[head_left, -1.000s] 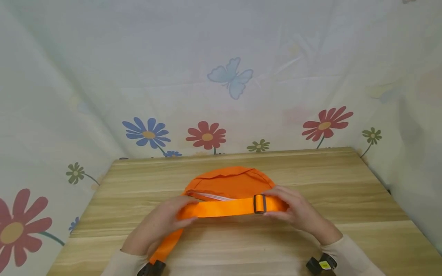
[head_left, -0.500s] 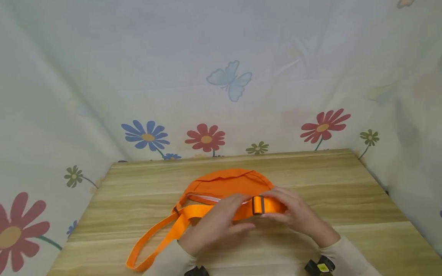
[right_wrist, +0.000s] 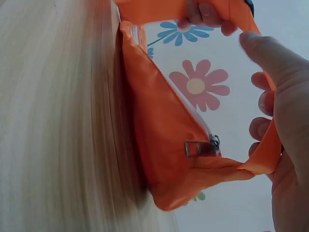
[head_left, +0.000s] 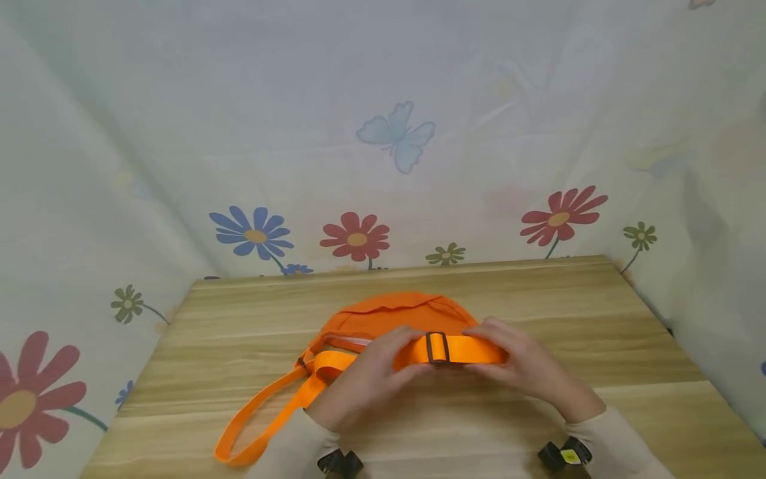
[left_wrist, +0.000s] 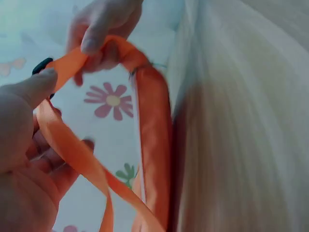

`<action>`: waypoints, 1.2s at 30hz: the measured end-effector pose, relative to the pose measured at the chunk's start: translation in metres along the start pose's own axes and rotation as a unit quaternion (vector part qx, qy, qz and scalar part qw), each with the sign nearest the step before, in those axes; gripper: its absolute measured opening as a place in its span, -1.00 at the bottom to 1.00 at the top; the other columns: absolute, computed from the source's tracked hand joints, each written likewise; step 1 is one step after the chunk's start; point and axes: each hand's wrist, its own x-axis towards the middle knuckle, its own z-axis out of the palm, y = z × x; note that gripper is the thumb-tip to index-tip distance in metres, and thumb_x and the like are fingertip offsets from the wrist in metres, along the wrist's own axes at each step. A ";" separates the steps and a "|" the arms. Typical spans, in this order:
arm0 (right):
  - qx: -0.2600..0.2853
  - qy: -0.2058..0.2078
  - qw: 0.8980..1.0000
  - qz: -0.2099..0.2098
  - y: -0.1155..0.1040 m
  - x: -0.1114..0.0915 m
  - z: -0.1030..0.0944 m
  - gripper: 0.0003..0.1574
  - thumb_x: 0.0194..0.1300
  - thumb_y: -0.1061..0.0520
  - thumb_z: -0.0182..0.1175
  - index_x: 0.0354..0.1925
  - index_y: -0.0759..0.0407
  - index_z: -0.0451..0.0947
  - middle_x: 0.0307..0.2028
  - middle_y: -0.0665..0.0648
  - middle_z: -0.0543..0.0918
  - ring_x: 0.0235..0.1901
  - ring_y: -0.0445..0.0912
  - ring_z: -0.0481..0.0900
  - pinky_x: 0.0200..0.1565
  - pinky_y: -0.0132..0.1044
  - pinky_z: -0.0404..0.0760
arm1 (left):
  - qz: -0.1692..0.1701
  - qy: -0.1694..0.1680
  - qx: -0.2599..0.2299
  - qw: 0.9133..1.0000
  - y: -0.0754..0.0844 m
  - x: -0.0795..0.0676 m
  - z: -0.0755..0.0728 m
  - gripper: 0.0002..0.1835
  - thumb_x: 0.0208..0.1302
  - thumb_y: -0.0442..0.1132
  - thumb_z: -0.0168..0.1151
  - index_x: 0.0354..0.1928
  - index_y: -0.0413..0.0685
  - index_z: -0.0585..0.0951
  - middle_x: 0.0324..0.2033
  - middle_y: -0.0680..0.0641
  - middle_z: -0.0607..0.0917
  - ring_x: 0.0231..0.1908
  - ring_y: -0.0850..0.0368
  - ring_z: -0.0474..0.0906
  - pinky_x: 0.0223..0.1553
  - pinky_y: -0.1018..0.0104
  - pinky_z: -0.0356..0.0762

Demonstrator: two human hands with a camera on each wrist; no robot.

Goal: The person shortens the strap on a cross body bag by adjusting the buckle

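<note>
An orange waist bag (head_left: 401, 313) lies on the table, its white zipper facing me. In front of it, both hands hold up its orange strap (head_left: 475, 349). My left hand (head_left: 371, 376) pinches the strap just left of the black slide buckle (head_left: 437, 348); the left wrist view has the thumb (left_wrist: 41, 87) at that buckle. My right hand (head_left: 526, 362) grips the strap to the right of the buckle, with fingers curled round it in the right wrist view. A metal zipper pull (right_wrist: 200, 147) hangs at the bag's end.
A loose strap loop (head_left: 239, 432) trails over the wooden table (head_left: 568, 313) at the left. Behind the table and along its sides hangs a pale cloth (head_left: 287, 133) printed with flowers and a butterfly. Each wrist wears a black device (head_left: 565, 456).
My left hand has let go of the strap's left part and moved right to pinch it beside the buckle. The freed strap has dropped into a loop at the left. The right hand holds on.
</note>
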 end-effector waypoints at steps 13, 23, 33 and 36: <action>0.026 -0.013 0.999 0.032 -0.001 0.001 -0.002 -0.36 0.21 0.03 0.63 0.22 0.04 0.67 -0.10 -0.14 0.58 -0.18 -0.31 0.50 -0.12 -0.52 0.54 | 0.018 0.030 -0.035 0.999 -0.002 -0.002 0.000 -0.38 0.45 0.16 0.40 0.45 0.24 0.49 0.34 0.11 0.63 0.28 0.10 0.60 0.41 -0.03 0.59; 0.028 0.007 0.999 0.018 -0.002 0.002 0.005 -0.52 0.39 0.02 0.49 0.21 0.05 0.65 -0.05 -0.04 0.73 -0.14 -0.21 0.60 0.01 -0.51 0.58 | 0.040 0.036 -0.014 0.998 -0.005 0.001 0.005 -0.35 0.44 0.15 0.41 0.46 0.14 0.47 0.32 0.05 0.66 0.26 0.08 0.63 0.39 -0.03 0.61; -0.008 0.002 1.000 0.016 -0.005 0.001 0.010 -0.50 0.43 -0.13 0.42 0.22 0.01 0.66 0.08 -0.02 0.80 0.04 -0.04 0.76 0.23 -0.34 0.68 | 0.059 0.025 -0.018 0.998 -0.002 0.005 0.014 -0.37 0.52 0.21 0.29 0.47 0.15 0.44 0.32 0.09 0.66 0.26 0.16 0.64 0.40 0.04 0.60; -0.002 0.004 1.000 0.003 -0.005 0.003 0.010 -0.44 0.43 -0.18 0.38 0.26 0.03 0.65 0.08 0.01 0.80 0.02 -0.02 0.76 0.26 -0.43 0.63 | 0.075 0.031 -0.006 0.997 0.001 0.006 0.014 -0.39 0.49 0.17 0.34 0.44 0.13 0.49 0.31 0.10 0.66 0.24 0.18 0.65 0.37 0.10 0.62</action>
